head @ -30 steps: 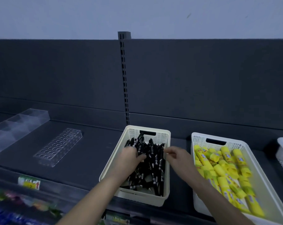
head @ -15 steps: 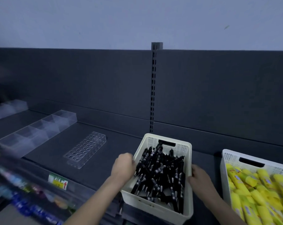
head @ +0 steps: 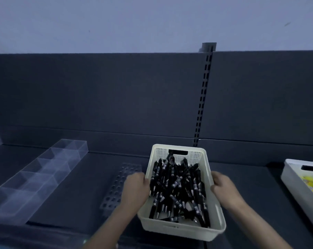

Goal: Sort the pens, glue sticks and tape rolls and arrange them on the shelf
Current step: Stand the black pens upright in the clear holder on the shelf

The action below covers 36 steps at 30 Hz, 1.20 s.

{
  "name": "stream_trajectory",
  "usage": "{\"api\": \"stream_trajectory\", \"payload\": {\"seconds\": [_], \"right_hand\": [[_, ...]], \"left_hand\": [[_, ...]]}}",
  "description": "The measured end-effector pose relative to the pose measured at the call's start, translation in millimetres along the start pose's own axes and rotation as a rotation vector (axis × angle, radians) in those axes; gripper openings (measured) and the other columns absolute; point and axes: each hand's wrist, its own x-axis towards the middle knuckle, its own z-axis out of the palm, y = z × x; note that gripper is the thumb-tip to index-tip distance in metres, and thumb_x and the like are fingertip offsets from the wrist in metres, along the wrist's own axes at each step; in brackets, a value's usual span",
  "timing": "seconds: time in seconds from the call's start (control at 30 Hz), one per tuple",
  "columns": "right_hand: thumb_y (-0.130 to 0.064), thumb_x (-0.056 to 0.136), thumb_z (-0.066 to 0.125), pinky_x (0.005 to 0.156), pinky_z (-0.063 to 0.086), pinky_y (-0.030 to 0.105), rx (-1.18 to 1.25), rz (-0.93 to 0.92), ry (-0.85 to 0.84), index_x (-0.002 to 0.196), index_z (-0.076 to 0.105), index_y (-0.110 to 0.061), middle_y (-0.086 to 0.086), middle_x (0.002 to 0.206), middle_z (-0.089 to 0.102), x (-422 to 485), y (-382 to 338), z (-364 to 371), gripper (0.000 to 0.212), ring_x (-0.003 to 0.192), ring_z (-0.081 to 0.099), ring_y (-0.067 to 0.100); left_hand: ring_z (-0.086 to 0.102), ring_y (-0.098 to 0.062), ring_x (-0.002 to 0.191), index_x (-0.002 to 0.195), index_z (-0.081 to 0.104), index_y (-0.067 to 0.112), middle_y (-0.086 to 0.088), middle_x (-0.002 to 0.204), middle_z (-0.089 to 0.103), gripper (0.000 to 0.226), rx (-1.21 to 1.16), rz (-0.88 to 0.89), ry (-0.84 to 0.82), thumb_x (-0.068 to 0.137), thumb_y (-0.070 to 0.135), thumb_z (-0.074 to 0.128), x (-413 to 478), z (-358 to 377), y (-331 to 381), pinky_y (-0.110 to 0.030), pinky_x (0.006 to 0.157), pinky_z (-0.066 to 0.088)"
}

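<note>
Basket (head: pixel 183 230): cream, holds black pens (head: pixel 179 187).
Left hand (head: pixel 135 188): grips basket's left rim.
Right hand (head: pixel 223 187): grips basket's right rim.
Holed tray (head: pixel 114 193): just left of basket.

Cream basket (head: pixel 180 229) showing as matt plastic. Black pens (head: pixel 177 187) gleaming glossy, tips glinting silvery. Divider tray (head: pixel 39 175) and holed rack (head: pixel 112 194) reading as clear smooth plastic. Shelf (head: pixel 71 203) appearing matt.

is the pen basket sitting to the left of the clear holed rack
No, the pen basket sits to the right of the clear holed rack.
</note>
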Motion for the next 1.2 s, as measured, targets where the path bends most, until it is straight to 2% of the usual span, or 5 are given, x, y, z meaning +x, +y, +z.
{"api": "stream_trajectory", "payload": {"seconds": [0.57, 0.7, 0.87, 1.03, 1.2], "right_hand": [[-0.002, 0.087, 0.051, 0.083, 0.039, 0.024, -0.250, -0.117, 0.286, 0.110, 0.065, -0.005, 0.011, 0.106, 0.065, -3, -12, -1, 0.027, 0.101, 0.060, 0.026], [-0.020, 0.091, 0.054, 0.064, 0.040, 0.027, -0.297, -0.073, 0.064, 0.065, 0.057, -0.015, 0.009, 0.073, 0.063, 0, -30, 22, 0.026, 0.074, 0.061, 0.025], [-0.051, 0.088, 0.051, 0.070, 0.043, 0.030, -0.520, 0.128, -0.065, 0.078, 0.055, -0.012, 0.011, 0.104, 0.066, 13, -45, 53, 0.040, 0.098, 0.062, 0.030], [-0.024, 0.088, 0.051, 0.081, 0.047, 0.033, -0.622, 0.155, -0.056, 0.112, 0.056, -0.007, 0.012, 0.119, 0.061, 15, -49, 53, 0.030, 0.109, 0.059, 0.031], [-0.018, 0.088, 0.050, 0.081, 0.048, 0.033, -0.535, 0.172, -0.021, 0.102, 0.060, -0.007, 0.013, 0.111, 0.065, 13, -29, 52, 0.021, 0.103, 0.061, 0.031]], "left_hand": [[0.058, -0.026, 0.094, 0.093, 0.060, 0.001, -0.010, 0.094, 0.059, 0.020, -0.033, 0.272, -0.068, 0.092, 0.012, 0.043, 31, -6, 16, -0.032, 0.076, 0.041], [0.055, -0.027, 0.078, 0.079, 0.055, 0.001, -0.011, 0.083, 0.060, 0.021, 0.004, 0.339, -0.237, 0.091, 0.005, 0.039, 40, 10, 36, -0.032, 0.067, 0.041], [0.058, -0.032, 0.099, 0.105, 0.059, -0.002, -0.019, 0.109, 0.061, 0.025, 0.115, 0.326, -0.468, 0.088, 0.002, 0.042, 59, 31, 52, -0.037, 0.082, 0.048], [0.050, -0.032, 0.118, 0.125, 0.043, 0.004, -0.016, 0.127, 0.054, 0.036, 0.158, 0.234, -0.598, 0.091, 0.016, 0.049, 77, 50, 59, -0.035, 0.099, 0.041], [0.054, -0.020, 0.096, 0.103, 0.052, 0.011, -0.007, 0.104, 0.057, 0.024, -0.172, 0.105, -0.674, 0.087, 0.025, 0.062, 74, 59, 58, -0.023, 0.078, 0.038]]}}
